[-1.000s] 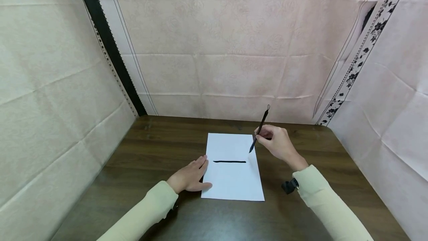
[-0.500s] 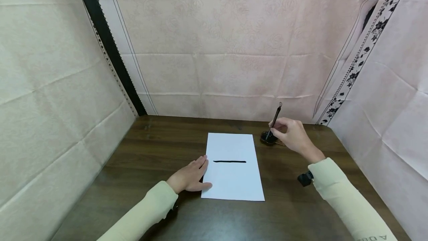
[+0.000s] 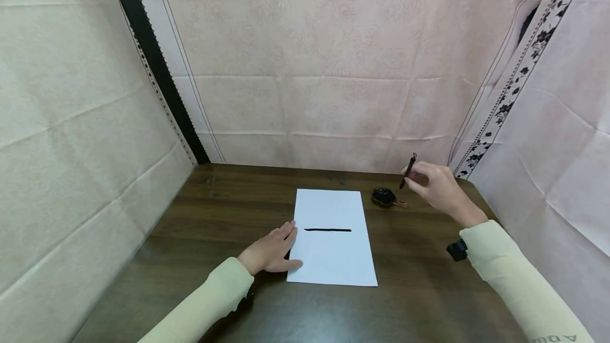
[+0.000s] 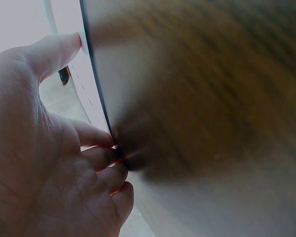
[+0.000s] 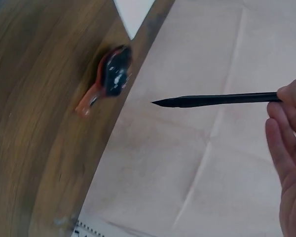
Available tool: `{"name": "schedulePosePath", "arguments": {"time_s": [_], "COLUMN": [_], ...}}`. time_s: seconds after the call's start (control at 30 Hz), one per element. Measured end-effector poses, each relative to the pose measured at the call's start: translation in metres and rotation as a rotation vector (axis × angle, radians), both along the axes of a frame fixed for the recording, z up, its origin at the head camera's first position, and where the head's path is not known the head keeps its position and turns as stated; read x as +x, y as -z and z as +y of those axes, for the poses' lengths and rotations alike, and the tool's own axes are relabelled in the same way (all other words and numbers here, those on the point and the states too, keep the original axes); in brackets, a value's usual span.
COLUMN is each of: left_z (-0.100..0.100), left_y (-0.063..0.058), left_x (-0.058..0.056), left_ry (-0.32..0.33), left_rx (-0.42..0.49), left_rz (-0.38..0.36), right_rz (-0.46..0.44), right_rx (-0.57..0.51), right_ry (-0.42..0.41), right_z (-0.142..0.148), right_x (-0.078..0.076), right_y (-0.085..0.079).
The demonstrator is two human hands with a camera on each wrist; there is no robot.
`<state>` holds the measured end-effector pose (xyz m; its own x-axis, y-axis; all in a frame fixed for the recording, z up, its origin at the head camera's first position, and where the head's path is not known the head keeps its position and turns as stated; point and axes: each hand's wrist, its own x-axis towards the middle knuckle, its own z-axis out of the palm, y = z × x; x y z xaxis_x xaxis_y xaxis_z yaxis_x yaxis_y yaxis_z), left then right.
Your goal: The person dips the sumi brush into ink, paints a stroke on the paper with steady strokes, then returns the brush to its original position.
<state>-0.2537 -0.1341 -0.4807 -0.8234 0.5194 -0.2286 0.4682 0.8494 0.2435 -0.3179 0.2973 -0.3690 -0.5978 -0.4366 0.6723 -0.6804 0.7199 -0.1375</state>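
My right hand (image 3: 434,187) pinches a black writing brush (image 3: 407,171) by its shaft, to the right of a small dark ink dish (image 3: 383,196) with a brown handle. In the right wrist view the brush (image 5: 217,100) has a pointed black tip, apart from the ink dish (image 5: 116,71). A white sheet of paper (image 3: 331,261) lies on the table and bears one horizontal black stroke (image 3: 328,229). With fingers extended, my left hand (image 3: 271,249) rests on the paper's left edge. The left wrist view shows that hand (image 4: 54,143) from the palm side.
The brown wooden table (image 3: 209,226) is enclosed by pale cloth at the back (image 3: 305,68), left (image 3: 71,120) and right (image 3: 562,136). The table's back edge runs just behind the ink dish.
My right hand has carried the brush from above the paper rightwards to the ink dish, then off past its right side. The left hand and paper have stayed still.
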Motion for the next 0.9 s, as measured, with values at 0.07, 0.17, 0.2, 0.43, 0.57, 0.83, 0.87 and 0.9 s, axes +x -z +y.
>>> {"name": "schedulePosePath", "arguments": {"time_s": [0.07, 0.17, 0.2, 0.43, 0.57, 0.83, 0.87, 0.9], "left_z": [0.000, 0.000, 0.000, -0.001, -0.001, -0.001, -0.001, -0.001], "left_y": [0.000, 0.001, 0.002, 0.003, 0.003, 0.003, 0.003, 0.003], "left_x": [0.000, 0.000, -0.001, -0.001, -0.001, 0.000, 0.000, -0.001], "left_ry": [-0.001, 0.002, 0.002, 0.012, 0.014, 0.008, 0.008, 0.008], "left_rx": [-0.002, 0.000, 0.000, -0.004, -0.008, -0.010, -0.008, -0.009], "left_rz": [-0.003, -0.005, -0.006, 0.011, 0.025, 0.025, 0.025, 0.027], "right_rz": [0.042, 0.107, 0.129, 0.311, 0.390, 0.466, 0.473, 0.472], "right_rx": [0.025, 0.075, 0.097, 0.262, 0.315, 0.485, 0.509, 0.530], "right_ry": [-0.040, -0.121, -0.150, -0.279, -0.337, -0.295, -0.286, -0.282], "right_z": [0.004, 0.010, 0.012, 0.020, 0.024, 0.029, 0.030, 0.030], "right_x": [-0.002, -0.004, -0.003, -0.006, -0.011, -0.006, -0.006, -0.005], "right_y": [0.002, 0.009, 0.012, 0.039, 0.054, 0.075, 0.077, 0.079]}}
